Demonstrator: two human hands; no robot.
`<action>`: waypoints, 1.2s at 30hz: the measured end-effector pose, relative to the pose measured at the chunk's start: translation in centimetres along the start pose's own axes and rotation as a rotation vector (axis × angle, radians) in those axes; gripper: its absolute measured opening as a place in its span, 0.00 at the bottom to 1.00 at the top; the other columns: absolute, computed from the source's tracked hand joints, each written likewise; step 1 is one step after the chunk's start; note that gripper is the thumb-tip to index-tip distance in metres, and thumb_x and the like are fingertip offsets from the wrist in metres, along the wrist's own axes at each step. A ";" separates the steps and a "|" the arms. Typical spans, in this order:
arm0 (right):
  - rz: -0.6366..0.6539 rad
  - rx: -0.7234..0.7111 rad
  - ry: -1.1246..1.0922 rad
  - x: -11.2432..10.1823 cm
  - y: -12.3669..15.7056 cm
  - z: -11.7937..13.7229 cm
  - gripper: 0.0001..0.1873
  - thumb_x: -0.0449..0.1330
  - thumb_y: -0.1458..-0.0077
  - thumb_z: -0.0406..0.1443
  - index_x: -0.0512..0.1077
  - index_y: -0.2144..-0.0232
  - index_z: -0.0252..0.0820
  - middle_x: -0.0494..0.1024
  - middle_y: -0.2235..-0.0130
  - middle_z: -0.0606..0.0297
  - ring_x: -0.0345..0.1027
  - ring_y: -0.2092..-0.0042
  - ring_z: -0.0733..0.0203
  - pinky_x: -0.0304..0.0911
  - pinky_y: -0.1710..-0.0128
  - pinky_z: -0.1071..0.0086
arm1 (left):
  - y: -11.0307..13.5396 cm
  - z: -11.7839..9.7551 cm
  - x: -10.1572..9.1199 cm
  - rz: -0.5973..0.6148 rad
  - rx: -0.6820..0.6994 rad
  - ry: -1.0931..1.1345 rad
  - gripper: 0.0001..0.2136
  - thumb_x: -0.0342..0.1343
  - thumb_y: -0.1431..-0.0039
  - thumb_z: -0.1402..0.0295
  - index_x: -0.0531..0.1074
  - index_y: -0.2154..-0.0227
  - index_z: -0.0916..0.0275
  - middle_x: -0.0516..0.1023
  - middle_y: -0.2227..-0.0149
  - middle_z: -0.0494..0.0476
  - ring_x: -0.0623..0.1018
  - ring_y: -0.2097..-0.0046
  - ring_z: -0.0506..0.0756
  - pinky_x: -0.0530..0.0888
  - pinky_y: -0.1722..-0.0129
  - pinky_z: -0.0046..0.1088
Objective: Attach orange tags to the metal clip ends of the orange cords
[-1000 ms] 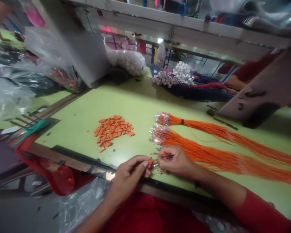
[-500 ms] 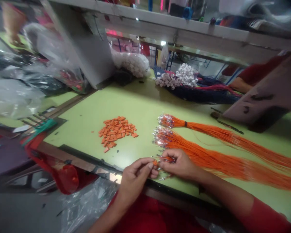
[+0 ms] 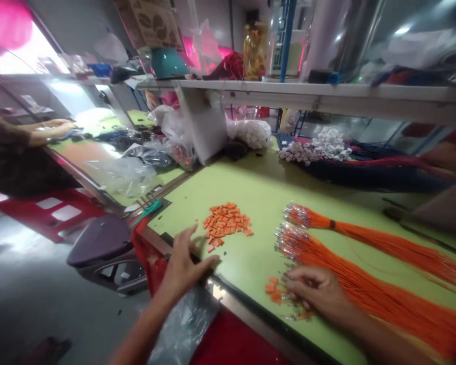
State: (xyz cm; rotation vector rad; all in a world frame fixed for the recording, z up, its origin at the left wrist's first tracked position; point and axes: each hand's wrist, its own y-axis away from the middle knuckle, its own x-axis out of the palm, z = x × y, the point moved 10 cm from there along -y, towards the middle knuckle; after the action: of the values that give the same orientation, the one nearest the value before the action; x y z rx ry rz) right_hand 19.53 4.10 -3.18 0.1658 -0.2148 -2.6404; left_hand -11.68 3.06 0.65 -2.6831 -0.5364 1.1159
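My left hand (image 3: 184, 261) is open, thumb and fingers spread, over the table's near edge. It is empty and just short of a loose pile of small flat orange plastic pieces (image 3: 228, 223). My right hand (image 3: 319, 291) is closed in a pinch around orange wires with metal ends, mostly hidden by its fingers. A few orange pieces (image 3: 274, 290) show just left of those fingertips. Beyond this hand lies a large bundle of orange wires (image 3: 349, 263) with bare metal terminals (image 3: 289, 241). A second orange bundle (image 3: 368, 235), banded in black, runs behind it.
Dark cables with white connectors (image 3: 327, 147) lie at the back of the green table (image 3: 190, 190). A grey upright panel (image 3: 205, 121) carries a shelf (image 3: 289, 88) loaded with goods. Plastic bags (image 3: 121, 172) lie at left, where a co-worker's arm (image 3: 45, 133) reaches over the surface.
My left hand has left the right hand and moved left toward the orange pile, its fingers opening. My right hand keeps its pinch. The view has swung left and up.
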 end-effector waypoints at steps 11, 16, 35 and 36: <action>0.077 0.009 0.115 0.1 0.3 1.9 0.19 0.55 0.37 0.50 0.68 0.66 0.40 0.66 0.74 0.71 0.60 0.72 0.68 0.57 0.72 0.74 | -5.7 -2.0 7.3 0.367 0.134 -0.006 0.26 0.63 0.50 0.58 0.70 0.48 0.63 0.69 0.53 0.63 0.75 0.63 0.57 0.76 0.63 0.39; -0.014 0.067 0.061 -0.4 0.0 0.1 0.20 0.58 0.40 0.52 0.67 0.68 0.41 0.69 0.77 0.71 0.60 0.76 0.68 0.56 0.76 0.74 | -3.8 -7.9 8.0 0.192 0.422 -0.079 0.14 0.58 0.42 0.66 0.73 0.54 0.61 0.67 0.48 0.65 0.71 0.47 0.65 0.71 0.48 0.47; -0.177 0.053 -0.098 -1.6 -0.4 1.2 0.20 0.67 0.50 0.51 0.72 0.75 0.39 0.75 0.78 0.68 0.62 0.78 0.70 0.56 0.78 0.75 | -2.1 -10.8 10.7 0.296 0.459 -0.099 0.05 0.56 0.45 0.70 0.73 0.65 0.60 0.72 0.56 0.61 0.70 0.53 0.65 0.68 0.50 0.48; -0.179 0.056 -0.099 -1.6 -0.4 1.2 0.20 0.67 0.50 0.51 0.72 0.75 0.39 0.75 0.78 0.68 0.62 0.78 0.70 0.56 0.77 0.75 | -2.2 -10.8 10.8 0.287 0.454 -0.122 0.03 0.56 0.44 0.68 0.73 0.66 0.60 0.73 0.57 0.61 0.70 0.53 0.65 0.67 0.50 0.48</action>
State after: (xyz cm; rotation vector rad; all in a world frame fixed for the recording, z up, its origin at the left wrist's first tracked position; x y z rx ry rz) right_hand 20.60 5.35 -1.98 0.0763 -0.3212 -2.8252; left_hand 2.47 9.00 1.87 -2.3464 0.0904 1.2938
